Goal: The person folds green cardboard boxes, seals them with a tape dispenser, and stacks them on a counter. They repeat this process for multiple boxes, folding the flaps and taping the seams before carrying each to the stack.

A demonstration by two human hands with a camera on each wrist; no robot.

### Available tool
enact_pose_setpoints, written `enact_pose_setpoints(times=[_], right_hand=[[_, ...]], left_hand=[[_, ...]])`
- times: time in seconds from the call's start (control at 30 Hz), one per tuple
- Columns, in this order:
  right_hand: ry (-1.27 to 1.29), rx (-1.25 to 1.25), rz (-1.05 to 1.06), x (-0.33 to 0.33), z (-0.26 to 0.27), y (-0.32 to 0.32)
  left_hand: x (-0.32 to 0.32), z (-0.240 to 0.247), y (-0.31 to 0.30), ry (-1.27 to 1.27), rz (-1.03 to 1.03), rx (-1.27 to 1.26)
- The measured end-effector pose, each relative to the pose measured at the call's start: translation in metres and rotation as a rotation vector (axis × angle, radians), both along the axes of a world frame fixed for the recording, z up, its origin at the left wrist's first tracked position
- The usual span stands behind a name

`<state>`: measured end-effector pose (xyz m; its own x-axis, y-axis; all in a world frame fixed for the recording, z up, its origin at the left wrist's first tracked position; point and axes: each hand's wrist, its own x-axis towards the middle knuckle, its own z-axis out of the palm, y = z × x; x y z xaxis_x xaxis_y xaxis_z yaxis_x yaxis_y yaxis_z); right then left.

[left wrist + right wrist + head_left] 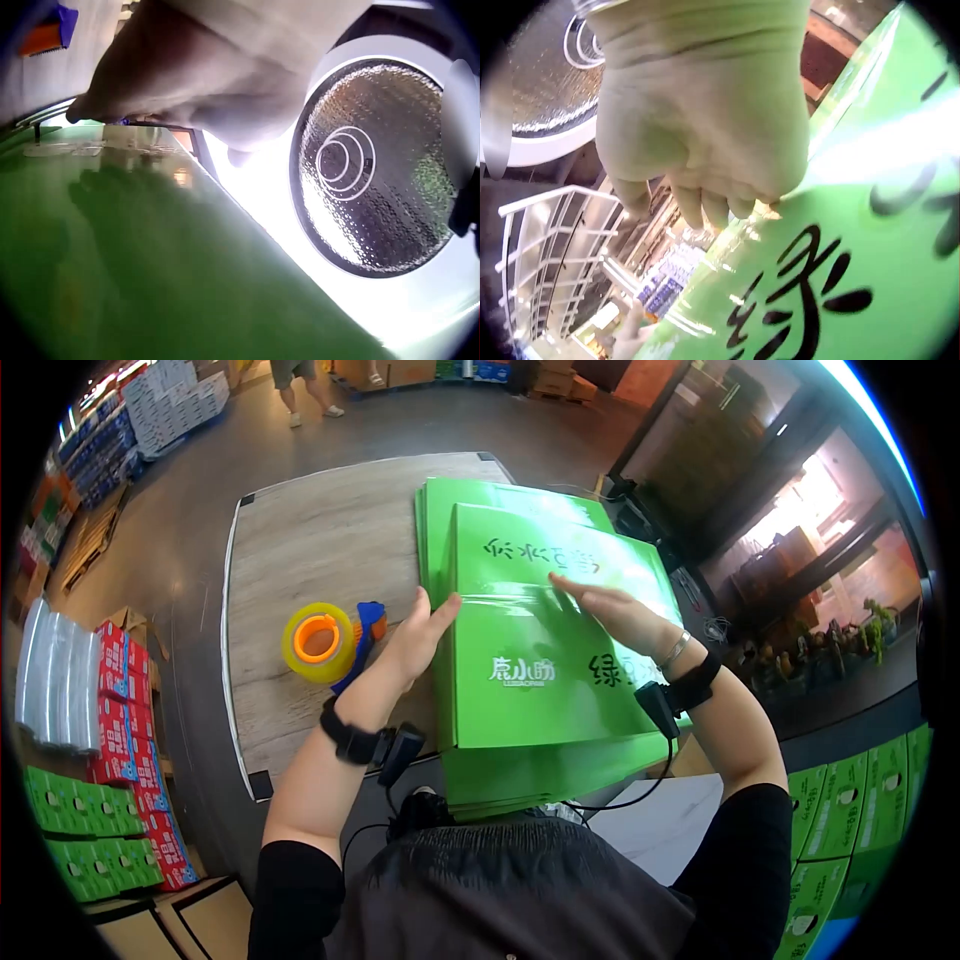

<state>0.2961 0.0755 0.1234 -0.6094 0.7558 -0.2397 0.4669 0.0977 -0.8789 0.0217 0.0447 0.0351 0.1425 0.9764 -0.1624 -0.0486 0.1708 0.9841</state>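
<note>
A green carton (545, 680) with white and black lettering lies on a stack of flattened green cartons (530, 775). A strip of clear tape (515, 600) crosses its top. My left hand (415, 640) is at the carton's left edge, fingers extended, fingertips right by the tape's end. Over the carton's top, my right hand (622, 618) has straight fingers reaching to the tape strip; the right wrist view shows its palm (705, 120) close above the green surface. A tape dispenser with an orange and blue body (370, 625) and a yellow tape roll (300, 645) lies left of my left hand.
The wood-look table (330, 520) extends left of the cartons. Red boxes (125, 705) and green boxes (85, 805) are stacked at left; more green boxes (840, 800) stand at right. A person's legs (295, 390) show at the far end of the floor.
</note>
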Motion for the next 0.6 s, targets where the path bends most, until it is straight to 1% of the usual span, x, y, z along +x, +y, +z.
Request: enact_pose_setpoints(times=[0.07,0.1,0.17,0.2,0.23,0.27,0.3,0.33,0.37,0.4,0.47,0.5,0.53,0.57,0.6], right_hand=[[-0.136,0.292,-0.119,0.027,0.015,0.003],[-0.3,0.425,-0.291,0.047,0.016,0.002],[-0.616,0.703,-0.609,0.101,-0.004,0.009],[-0.748,0.549,-0.773,0.125,-0.016,0.012],[-0.648,0.263,-0.798,0.13,-0.02,0.006],[-0.54,-0.02,-0.807,0.134,-0.026,-0.001],[-0.437,0.064,-0.69,0.138,-0.035,-0.005],[-0.476,0.066,-0.704,0.136,-0.032,-0.004],[-0.515,0.064,-0.719,0.131,-0.028,-0.005],[-0.55,0.061,-0.738,0.13,-0.026,-0.006],[-0.524,0.108,-0.744,0.131,-0.026,-0.008],[-0.5,0.113,-0.751,0.13,-0.024,-0.012],[-0.48,0.119,-0.75,0.13,-0.022,-0.013],[-0.383,0.103,-0.723,0.138,-0.027,-0.012],[-0.153,-0.054,-0.736,0.146,-0.03,-0.014]], left_hand=[[0.013,-0.011,0.019,-0.059,-0.088,-0.053],[0.017,-0.018,0.027,-0.086,-0.13,-0.081],[0.017,-0.008,0.025,-0.172,-0.176,-0.112],[0.015,-0.005,0.023,-0.211,-0.198,-0.13],[0.016,-0.017,0.026,-0.233,-0.158,-0.089],[0.017,-0.017,0.028,-0.238,-0.138,-0.11],[0.018,-0.017,0.028,-0.242,-0.116,-0.136],[0.019,-0.015,0.025,-0.245,-0.093,-0.165],[0.019,-0.011,0.022,-0.289,-0.121,-0.205],[0.019,-0.008,0.02,-0.298,-0.138,-0.191],[0.021,-0.002,0.016,-0.323,-0.178,-0.157],[0.023,0.002,0.014,-0.303,-0.189,-0.095],[0.024,0.004,0.014,-0.273,-0.208,-0.103],[0.021,0.004,0.015,-0.244,-0.222,-0.118],[0.018,0.003,0.016,-0.212,-0.236,-0.132]])
